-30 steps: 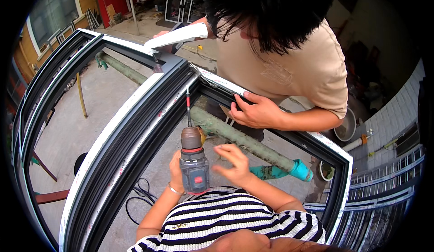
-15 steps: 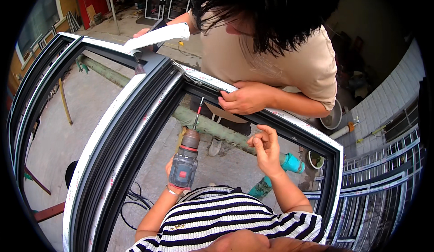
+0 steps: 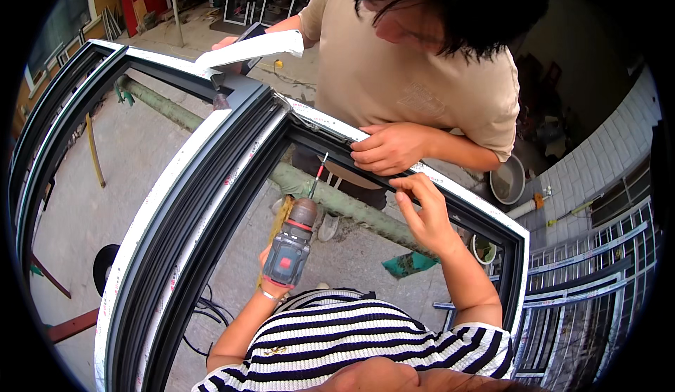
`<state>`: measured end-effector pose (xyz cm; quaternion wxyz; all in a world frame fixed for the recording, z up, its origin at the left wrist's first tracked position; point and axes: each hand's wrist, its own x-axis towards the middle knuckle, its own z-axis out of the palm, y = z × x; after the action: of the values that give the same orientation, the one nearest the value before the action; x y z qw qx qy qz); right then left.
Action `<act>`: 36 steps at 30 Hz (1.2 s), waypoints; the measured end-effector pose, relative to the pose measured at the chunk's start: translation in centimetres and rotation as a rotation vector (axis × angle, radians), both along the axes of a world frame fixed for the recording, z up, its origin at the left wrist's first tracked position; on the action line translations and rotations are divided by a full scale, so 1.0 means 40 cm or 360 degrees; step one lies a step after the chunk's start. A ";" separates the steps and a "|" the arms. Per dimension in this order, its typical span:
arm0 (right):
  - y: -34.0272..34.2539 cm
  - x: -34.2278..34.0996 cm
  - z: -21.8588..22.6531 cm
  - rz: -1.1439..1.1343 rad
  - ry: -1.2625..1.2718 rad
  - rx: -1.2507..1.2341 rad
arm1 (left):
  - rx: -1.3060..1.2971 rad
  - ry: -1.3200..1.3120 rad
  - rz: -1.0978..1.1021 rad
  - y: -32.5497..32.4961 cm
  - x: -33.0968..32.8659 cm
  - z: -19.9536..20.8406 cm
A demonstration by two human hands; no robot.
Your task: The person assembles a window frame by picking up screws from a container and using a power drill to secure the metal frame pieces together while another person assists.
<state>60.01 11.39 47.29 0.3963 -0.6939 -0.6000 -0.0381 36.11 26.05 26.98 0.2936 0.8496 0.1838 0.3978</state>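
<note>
My left hand (image 3: 267,257) is wrapped round the grip of a dark grey cordless drill (image 3: 288,251), mostly hidden behind its body. A long bit with a red band (image 3: 320,174) points up and away, its tip near the inner edge of the far rail of a dark window frame (image 3: 485,222). My right hand (image 3: 430,216) is raised at that rail, fingers bent and fingertips at its inner edge. Thumb and forefinger are apart, with nothing visible between them. Just left of it, a co-worker's hand (image 3: 387,147) rests on the same rail.
Facing me, the co-worker in a beige shirt (image 3: 415,68) leans over the frame. A white strip (image 3: 249,49) sticks up at the frame's corner, by the co-worker's other hand. Beneath runs a green pipe (image 3: 351,206). Stacked metal frames (image 3: 583,286) lie at right, near a bucket (image 3: 508,181).
My right hand has moved up to the far rail, its fingers reaching out. The drill has shifted slightly right, its bit tilting more to the right. The co-worker's head has moved right.
</note>
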 end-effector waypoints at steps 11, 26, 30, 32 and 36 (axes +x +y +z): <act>0.145 0.056 0.008 0.0205 -0.0278 0.0072 | -0.0098 0.0134 0.0145 -0.013 -0.027 0.004; 0.321 0.142 0.029 0.0075 -0.0675 -0.0318 | -0.0198 0.0112 0.0050 -0.035 -0.054 0.019; 0.316 0.188 0.009 -0.0035 -0.0747 -0.0590 | -0.0480 0.0041 0.0017 -0.043 -0.049 0.000; 0.304 0.204 -0.004 -0.0095 -0.0642 -0.0818 | -0.0755 -0.0059 -0.0032 -0.051 -0.041 0.023; 0.310 0.213 -0.024 -0.0157 -0.0617 -0.0843 | -0.0175 0.0039 -0.0109 -0.022 -0.013 0.024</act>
<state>68.52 23.78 46.32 0.0782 -0.7809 -0.6189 -0.0314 35.59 25.18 27.93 0.3510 0.8427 0.1798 0.3665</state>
